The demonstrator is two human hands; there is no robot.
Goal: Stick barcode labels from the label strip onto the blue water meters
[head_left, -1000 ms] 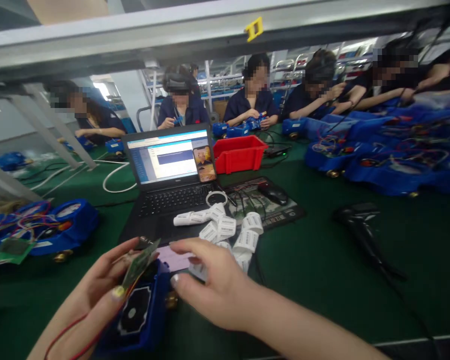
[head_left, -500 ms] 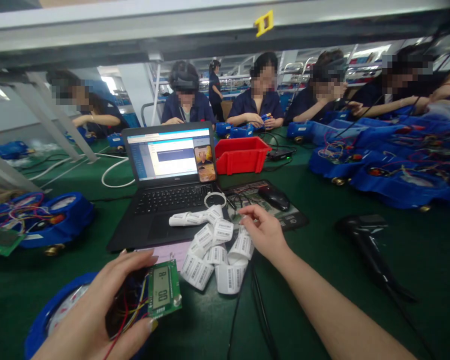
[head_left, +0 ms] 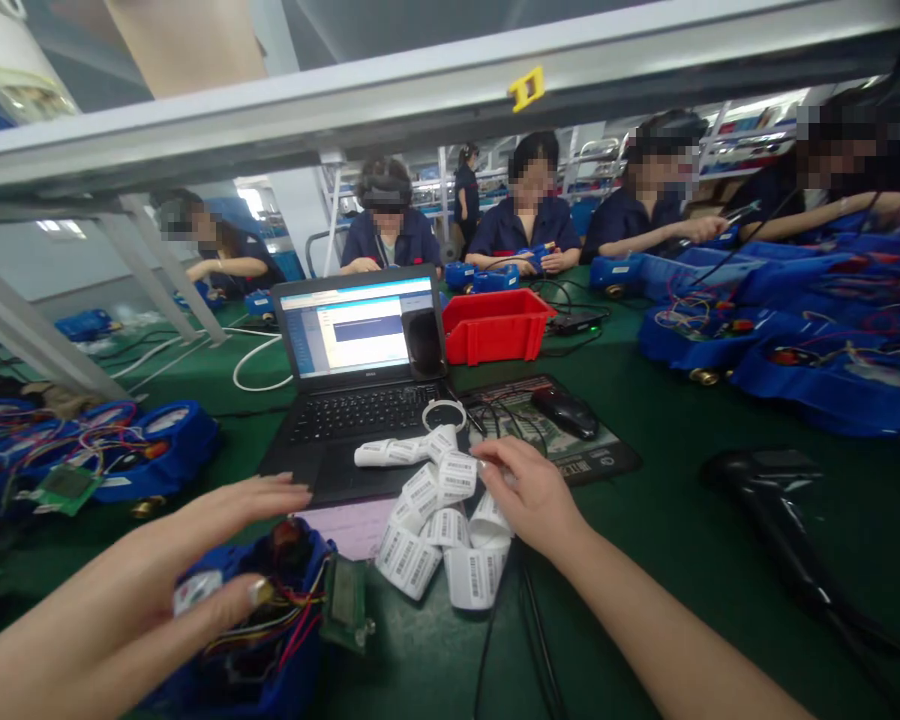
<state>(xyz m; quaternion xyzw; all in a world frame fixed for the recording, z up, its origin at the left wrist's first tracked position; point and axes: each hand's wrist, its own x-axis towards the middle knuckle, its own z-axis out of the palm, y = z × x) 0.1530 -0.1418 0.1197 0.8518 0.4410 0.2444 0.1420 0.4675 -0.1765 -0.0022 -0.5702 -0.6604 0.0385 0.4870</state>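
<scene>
My left hand (head_left: 146, 575) is open, thumb and fingers apart, over a blue meter housing (head_left: 304, 670) with coloured wires inside. A green circuit board with a small display (head_left: 345, 600) hangs by its wires at the housing's right side; the display looks dark. My right hand (head_left: 532, 495) has its fingertips drawn together at the right edge of a curled strip of white barcode labels (head_left: 409, 562), seemingly pinching it. The strip lies in loops on the table, its far end over the laptop (head_left: 326, 462).
Behind the laptop's right side stands a red bin (head_left: 495, 335). A mouse (head_left: 566, 412) rests on a patterned mat, and a black barcode scanner (head_left: 776, 540) lies right. More wired blue housings (head_left: 832, 385) sit at both sides. Several co-workers (head_left: 529, 215) sit opposite beneath a shelf beam (head_left: 390, 100).
My left hand has let go of the circuit board, which now hangs beside the housing with its display blank. My right hand stays at the label strip. The phone-like screen area has gone dark.
</scene>
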